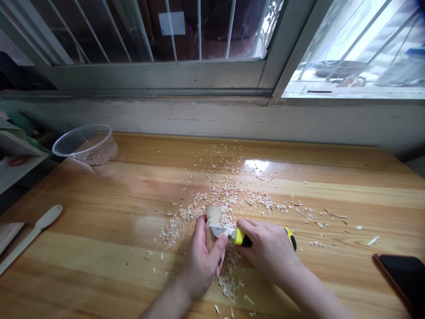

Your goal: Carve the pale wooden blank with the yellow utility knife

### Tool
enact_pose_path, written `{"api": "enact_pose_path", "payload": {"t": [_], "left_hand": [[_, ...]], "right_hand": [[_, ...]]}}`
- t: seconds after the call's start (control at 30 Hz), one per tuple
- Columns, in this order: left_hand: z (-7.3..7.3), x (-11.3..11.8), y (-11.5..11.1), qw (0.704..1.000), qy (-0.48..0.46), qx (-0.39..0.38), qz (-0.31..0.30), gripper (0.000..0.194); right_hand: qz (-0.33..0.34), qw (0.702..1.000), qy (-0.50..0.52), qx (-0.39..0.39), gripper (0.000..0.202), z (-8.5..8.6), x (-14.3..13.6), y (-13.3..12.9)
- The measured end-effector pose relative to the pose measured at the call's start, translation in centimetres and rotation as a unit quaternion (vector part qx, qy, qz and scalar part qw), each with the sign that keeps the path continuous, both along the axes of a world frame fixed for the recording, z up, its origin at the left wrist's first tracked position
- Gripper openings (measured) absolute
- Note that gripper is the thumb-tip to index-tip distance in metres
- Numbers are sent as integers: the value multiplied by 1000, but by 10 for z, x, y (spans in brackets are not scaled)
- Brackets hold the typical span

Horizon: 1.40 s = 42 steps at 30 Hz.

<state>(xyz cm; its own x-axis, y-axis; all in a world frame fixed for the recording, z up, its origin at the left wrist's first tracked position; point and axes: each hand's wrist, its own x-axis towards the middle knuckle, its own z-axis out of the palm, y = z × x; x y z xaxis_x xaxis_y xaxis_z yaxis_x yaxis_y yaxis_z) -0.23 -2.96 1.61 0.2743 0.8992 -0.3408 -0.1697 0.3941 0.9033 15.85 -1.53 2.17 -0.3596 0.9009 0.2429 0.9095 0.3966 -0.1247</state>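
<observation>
My left hand (201,257) grips a small pale wooden piece (212,215) that stands on the wooden table (99,248), with the thumb pressed against the blade. My right hand (269,248) holds a carving knife with a yellow and black handle (241,238). Its short metal blade (221,231) lies against the side of the wooden piece. Pale wood shavings (229,195) are scattered on the table around and beyond both hands.
A clear plastic bowl (86,144) sits at the table's back left. A carved wooden spoon (31,235) lies near the left edge. A dark phone (403,277) rests at the right front corner. A window with bars runs behind the table.
</observation>
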Motion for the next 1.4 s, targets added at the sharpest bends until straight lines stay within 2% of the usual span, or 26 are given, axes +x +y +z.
{"api": "enact_pose_path", "payload": {"t": [0.17, 0.7, 0.9, 0.97, 1.07, 1.2, 1.3, 1.4], "left_hand": [[3, -2, 2, 1000, -22, -15, -13, 41], [9, -1, 4, 998, 47, -33, 1, 32], [0, -9, 10, 998, -46, -41, -2, 44], [1, -13, 13, 995, -81, -47, -23, 38], [4, -16, 15, 991, -108, -48, -55, 29], [7, -19, 15, 990, -117, -43, -66, 32], [6, -22, 16, 992, -92, -49, -69, 34], [6, -25, 18, 993, -35, -37, -102, 32]], "right_hand": [[-7, 1000, -1, 9, 10, 1, -1, 0], [-21, 999, -15, 34, 9, 1, -3, 0], [-41, 998, 36, 31, 9, -4, 2, 1], [-45, 997, 61, 23, 11, -3, 4, 2], [-36, 993, 104, -42, 7, 2, 6, 4], [-25, 967, 189, -169, 7, 18, 9, 5], [-9, 912, 325, -250, 21, 29, 15, 8], [-31, 863, 428, -267, 24, 33, 19, 11]]}}
